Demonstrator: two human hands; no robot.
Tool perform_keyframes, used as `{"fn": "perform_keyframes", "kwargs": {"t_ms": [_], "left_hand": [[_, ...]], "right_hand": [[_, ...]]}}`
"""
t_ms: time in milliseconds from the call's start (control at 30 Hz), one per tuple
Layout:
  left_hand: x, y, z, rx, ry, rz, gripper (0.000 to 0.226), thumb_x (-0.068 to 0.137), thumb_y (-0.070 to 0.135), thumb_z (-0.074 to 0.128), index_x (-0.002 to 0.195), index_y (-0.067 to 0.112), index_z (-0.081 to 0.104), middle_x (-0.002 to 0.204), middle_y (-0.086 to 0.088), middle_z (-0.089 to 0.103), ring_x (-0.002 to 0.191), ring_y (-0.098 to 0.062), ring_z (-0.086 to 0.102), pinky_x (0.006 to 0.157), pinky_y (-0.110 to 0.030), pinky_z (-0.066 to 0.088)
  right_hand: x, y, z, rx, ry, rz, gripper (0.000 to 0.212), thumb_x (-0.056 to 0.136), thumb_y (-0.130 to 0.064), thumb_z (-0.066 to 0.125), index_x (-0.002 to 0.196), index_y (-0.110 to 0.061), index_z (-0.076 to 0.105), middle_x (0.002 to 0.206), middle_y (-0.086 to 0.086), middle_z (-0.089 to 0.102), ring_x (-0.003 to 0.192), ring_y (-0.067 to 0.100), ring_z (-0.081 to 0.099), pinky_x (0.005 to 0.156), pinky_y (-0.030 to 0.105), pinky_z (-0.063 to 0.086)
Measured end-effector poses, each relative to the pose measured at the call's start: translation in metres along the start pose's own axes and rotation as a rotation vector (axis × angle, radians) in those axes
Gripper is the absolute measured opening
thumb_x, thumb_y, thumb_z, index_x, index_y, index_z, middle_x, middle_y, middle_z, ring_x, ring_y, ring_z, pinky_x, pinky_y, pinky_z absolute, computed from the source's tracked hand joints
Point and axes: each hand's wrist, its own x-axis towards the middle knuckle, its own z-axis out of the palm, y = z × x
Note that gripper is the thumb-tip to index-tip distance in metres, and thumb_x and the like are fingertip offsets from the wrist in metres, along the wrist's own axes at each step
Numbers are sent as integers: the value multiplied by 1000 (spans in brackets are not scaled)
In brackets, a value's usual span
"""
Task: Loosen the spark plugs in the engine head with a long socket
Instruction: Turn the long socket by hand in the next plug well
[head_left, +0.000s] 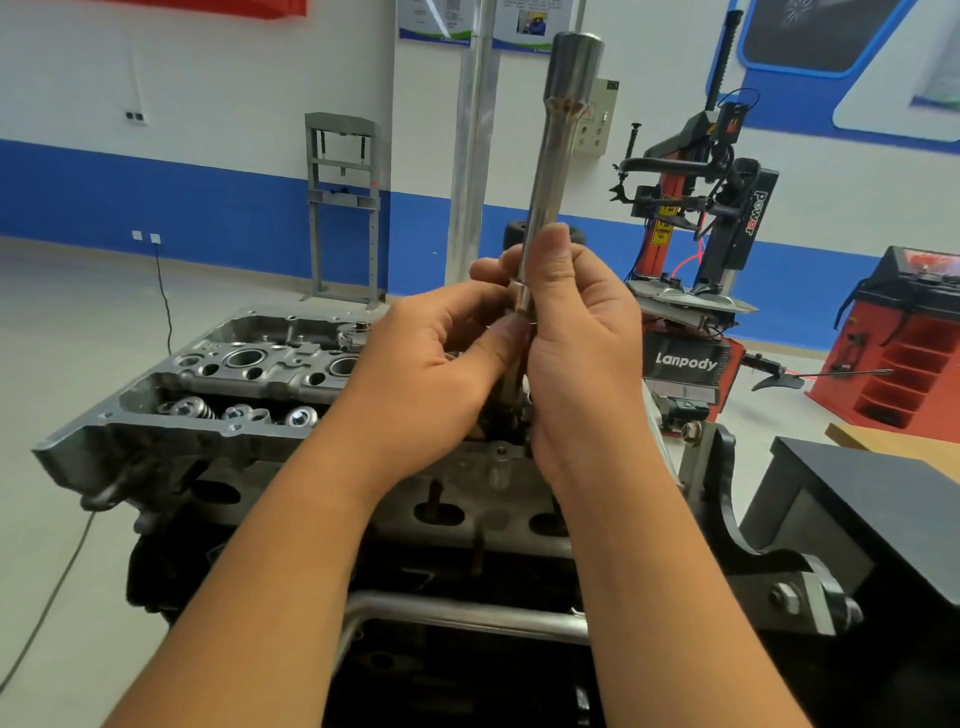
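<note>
A long steel socket (558, 156) stands nearly upright in the air above the engine head (223, 384), its wide end at the top. My right hand (576, 353) grips its lower shaft, thumb up along the steel. My left hand (431, 374) pinches the socket's bottom end, where a darker piece joins it; my fingers hide most of that joint. The grey engine head lies below and to the left, with round plug wells (247, 358) and valve springs (192, 408) showing. No spark plug is visible.
The engine sits on a stand with a steel tube (457, 613) in front. A black box (872, 499) is at the right. A tyre changer (691, 249), a red cabinet (904, 338) and a grey press frame (343, 208) stand behind. A cable (52, 597) crosses the floor at left.
</note>
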Motion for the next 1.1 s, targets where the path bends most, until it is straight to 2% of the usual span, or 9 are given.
{"fn": "perform_keyframes", "kwargs": {"t_ms": [100, 267, 400, 467, 567, 667, 867, 1000, 1100], "left_hand": [[0, 0, 0, -17, 16, -5, 18, 103, 25, 60, 109, 39, 68, 97, 16, 77, 87, -3, 75, 56, -12, 53], [0, -6, 5, 63, 115, 40, 4, 96, 31, 70, 100, 33, 70, 86, 9, 76, 71, -8, 73, 54, -18, 55], [3, -7, 3, -2, 34, 33, 21, 101, 29, 61, 118, 26, 73, 104, 7, 78, 100, -10, 75, 85, -28, 62], [3, -7, 2, -21, 5, 31, 23, 104, 24, 58, 121, 22, 73, 108, 7, 78, 106, -10, 74, 91, -27, 60], [3, -8, 5, 9, 76, 38, 25, 92, 37, 66, 112, 24, 73, 98, 8, 79, 94, -9, 75, 83, -28, 62], [2, -9, 6, 54, 147, 48, 22, 87, 39, 71, 104, 25, 73, 87, 7, 78, 79, -10, 75, 68, -25, 62], [4, -8, 1, -56, -5, -1, 24, 104, 28, 57, 120, 20, 73, 107, 3, 78, 106, -16, 74, 88, -40, 62], [3, -8, 3, -36, 80, 22, 30, 83, 41, 67, 107, 24, 71, 96, 7, 79, 89, -9, 76, 76, -23, 62], [2, -7, 2, -29, 88, 34, 32, 82, 40, 68, 108, 23, 72, 94, 5, 79, 84, -11, 76, 67, -19, 58]], "right_hand": [[-1, -2, -2, 26, 5, 32, 31, 101, -38, 60, 89, -12, 70, 85, 6, 75, 81, 17, 74, 68, 27, 59], [-2, -4, 1, 2, 15, -5, 35, 80, -45, 69, 93, -13, 63, 87, 5, 75, 83, 22, 74, 75, 43, 64], [-1, -2, 0, -23, 1, 0, 33, 101, -40, 57, 87, -13, 69, 87, 5, 74, 88, 18, 74, 80, 31, 62], [0, -1, 0, -20, 2, 8, 33, 104, -38, 55, 85, -15, 72, 86, 5, 75, 89, 17, 74, 79, 29, 61], [-1, -2, 1, 30, 4, 3, 26, 91, -42, 68, 89, -16, 68, 86, 6, 75, 84, 19, 73, 76, 35, 62], [0, -1, 1, 18, 5, -15, 36, 80, -48, 70, 92, -14, 65, 87, 5, 76, 84, 21, 73, 76, 42, 64], [1, 3, 2, -81, 14, -82, 36, 104, -42, 52, 84, -18, 69, 86, 5, 75, 85, 17, 73, 74, 27, 59], [-1, 0, 2, -23, -2, -64, 22, 96, -40, 64, 90, -19, 68, 85, 3, 75, 80, 17, 74, 71, 32, 60], [-3, 0, 3, -36, -16, -89, 19, 94, -36, 68, 91, -18, 63, 84, 2, 76, 78, 14, 73, 69, 31, 60]]}}
